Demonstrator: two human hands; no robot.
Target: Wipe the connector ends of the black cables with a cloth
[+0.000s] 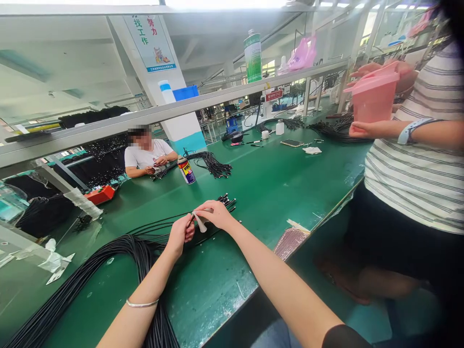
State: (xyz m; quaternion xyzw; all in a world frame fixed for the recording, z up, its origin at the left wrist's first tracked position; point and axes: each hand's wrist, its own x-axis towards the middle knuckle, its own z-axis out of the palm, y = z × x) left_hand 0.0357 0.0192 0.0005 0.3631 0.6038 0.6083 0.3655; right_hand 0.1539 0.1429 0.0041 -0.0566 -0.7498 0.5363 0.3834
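Observation:
A thick bundle of black cables [108, 256] runs over the green table and under my arms, its connector ends [227, 200] fanned out just past my hands. My left hand [180, 233] is closed around a black cable near its end. In my right hand [214, 214] a white cloth [200, 224] is pinched between thumb and fingers. The cloth touches the cable beside my left fingers and hangs down between the hands. The cable's very tip is hidden by the cloth and fingers.
Beyond my hands stand a spray can [186, 170] and another cable bundle [215, 164], near a seated person [148, 152]. At right a standing person holds a pink container [374, 96]. A phone [292, 143] and bubble wrap [291, 240] lie on the green table [261, 193]. A metal rail [232, 99] crosses above.

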